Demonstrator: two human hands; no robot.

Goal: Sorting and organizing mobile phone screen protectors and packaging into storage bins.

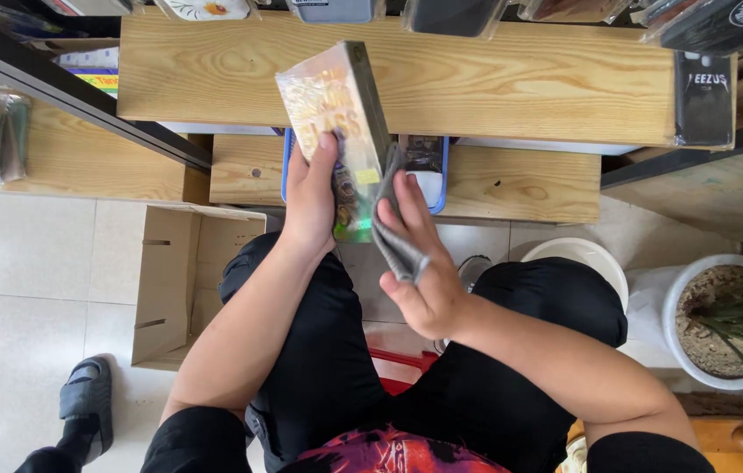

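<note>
My left hand [312, 194] grips a flat, shiny packaged box [336, 123] with a yellow and gold printed front, held upright over my knees. My right hand [419, 254] holds a grey cloth [393, 236] and presses it against the box's lower right edge. Both hands are in front of a low wooden shelf [511, 180]. Behind the box a blue-rimmed tray [437, 175] sits on that shelf, partly hidden.
An upper wooden shelf [494, 79] carries several packaged items along its back. An open cardboard box [183, 280] stands on the tiled floor at left. A white bowl [581, 258] and a white potted plant [726, 320] are at right. A grey sandal [87, 407] is at lower left.
</note>
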